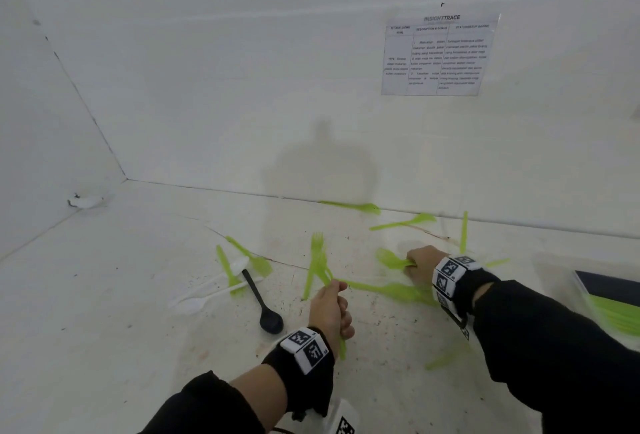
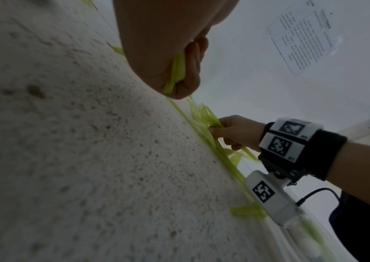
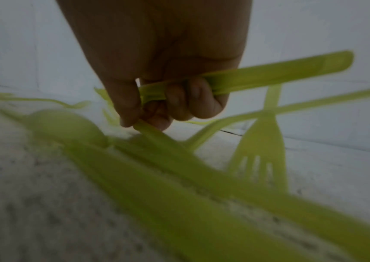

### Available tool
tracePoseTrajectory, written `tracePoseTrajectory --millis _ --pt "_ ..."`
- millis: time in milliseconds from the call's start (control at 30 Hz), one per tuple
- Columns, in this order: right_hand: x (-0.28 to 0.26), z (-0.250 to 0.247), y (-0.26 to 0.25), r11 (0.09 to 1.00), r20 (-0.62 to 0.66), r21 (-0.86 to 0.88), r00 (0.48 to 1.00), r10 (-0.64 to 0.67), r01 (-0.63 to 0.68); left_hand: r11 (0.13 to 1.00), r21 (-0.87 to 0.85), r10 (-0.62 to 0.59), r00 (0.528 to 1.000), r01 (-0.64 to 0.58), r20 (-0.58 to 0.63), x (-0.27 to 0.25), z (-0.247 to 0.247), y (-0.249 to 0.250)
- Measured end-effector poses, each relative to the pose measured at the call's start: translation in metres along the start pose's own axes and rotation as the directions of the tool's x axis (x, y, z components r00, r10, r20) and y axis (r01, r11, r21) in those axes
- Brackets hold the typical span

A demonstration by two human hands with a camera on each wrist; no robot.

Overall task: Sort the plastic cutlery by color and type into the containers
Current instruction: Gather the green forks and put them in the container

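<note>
A sheet headed "INSIGHTTRACE" (image 1: 440, 54) hung on the wall; its smaller print was unreadable. Below it, the left hand (image 1: 330, 309) clutched translucent lime-green forks (image 1: 318, 257), tines up, while the right hand (image 1: 420, 262) gripped a green spoon (image 1: 391, 258). More green cutlery, white spoons (image 1: 207, 290) and a black spoon (image 1: 264, 305) lay scattered left of the hands, some blurred.

On the wall ahead of me hangs a printed sheet (image 1: 440, 54) headed "INSIGHTTRACE"; the table text beneath is too small for me to read. The square black-and-white code tags (image 1: 304, 347) on my wristbands carry no readable words.
</note>
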State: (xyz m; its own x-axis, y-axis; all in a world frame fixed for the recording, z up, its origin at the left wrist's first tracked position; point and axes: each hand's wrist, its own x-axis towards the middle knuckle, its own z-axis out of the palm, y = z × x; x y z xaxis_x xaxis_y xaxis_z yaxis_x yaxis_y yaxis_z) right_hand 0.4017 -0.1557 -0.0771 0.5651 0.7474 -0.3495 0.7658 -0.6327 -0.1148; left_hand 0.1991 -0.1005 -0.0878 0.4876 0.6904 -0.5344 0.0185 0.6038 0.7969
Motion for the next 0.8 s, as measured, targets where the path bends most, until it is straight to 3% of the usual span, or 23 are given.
tracePoseTrajectory --millis 100,167,200,233,267,333,367,400,533,667,733,800 --pt "-0.005 -0.017 0.009 0.995 -0.057 0.095 0.998 -0.014 0.019 1.000 0.026 0.005 1.000 -0.005 0.014 0.003 0.007 -0.003" --pt "-0.009 -0.026 0.020 0.947 -0.117 0.322 0.993 0.017 0.022 0.999 0.043 0.012 1.000 -0.013 0.026 0.003 0.012 -0.007" --pt "-0.013 -0.029 0.024 0.872 -0.129 0.488 0.991 0.043 0.025 0.999 0.048 0.013 0.999 -0.014 0.031 0.003 0.014 -0.009" --pt "-0.017 -0.032 0.027 0.746 -0.117 0.666 0.991 0.060 0.033 0.999 0.051 0.010 0.999 -0.012 0.037 0.003 0.016 -0.012" --pt "-0.021 -0.033 0.030 0.562 -0.087 0.827 0.993 0.081 0.026 0.999 0.052 0.005 0.999 -0.007 0.043 0.002 0.019 -0.014" --pt "-0.032 -0.034 0.037 0.200 -0.033 0.980 0.991 0.132 0.005 0.999 0.052 -0.012 0.998 0.009 0.057 0.001 0.023 -0.019" --pt "-0.036 -0.033 0.041 0.107 -0.014 0.994 0.988 0.151 -0.002 0.999 0.051 -0.022 0.998 0.018 0.065 -0.001 0.026 -0.021" --pt "-0.040 -0.032 0.044 0.078 -0.006 0.997 0.988 0.157 -0.007 0.998 0.050 -0.032 0.997 0.028 0.075 -0.002 0.028 -0.023" --pt "-0.045 -0.027 0.056 0.112 0.013 0.993 0.983 0.185 -0.034 0.998 0.027 -0.057 0.994 0.054 0.096 -0.006 0.037 -0.025" --pt "-0.040 -0.023 0.071 0.232 0.004 0.967 0.917 0.400 -0.106 0.998 0.013 -0.061 0.991 0.060 0.117 -0.006 0.041 -0.027" --pt "-0.037 -0.024 0.078 0.455 -0.052 0.871 0.887 0.458 -0.184 0.999 0.017 -0.049 0.992 0.048 0.120 -0.005 0.041 -0.028" --pt "-0.038 -0.026 0.083 0.743 -0.102 0.609 0.901 0.421 -0.278 0.999 0.046 -0.033 0.992 0.028 0.119 -0.004 0.041 -0.029"
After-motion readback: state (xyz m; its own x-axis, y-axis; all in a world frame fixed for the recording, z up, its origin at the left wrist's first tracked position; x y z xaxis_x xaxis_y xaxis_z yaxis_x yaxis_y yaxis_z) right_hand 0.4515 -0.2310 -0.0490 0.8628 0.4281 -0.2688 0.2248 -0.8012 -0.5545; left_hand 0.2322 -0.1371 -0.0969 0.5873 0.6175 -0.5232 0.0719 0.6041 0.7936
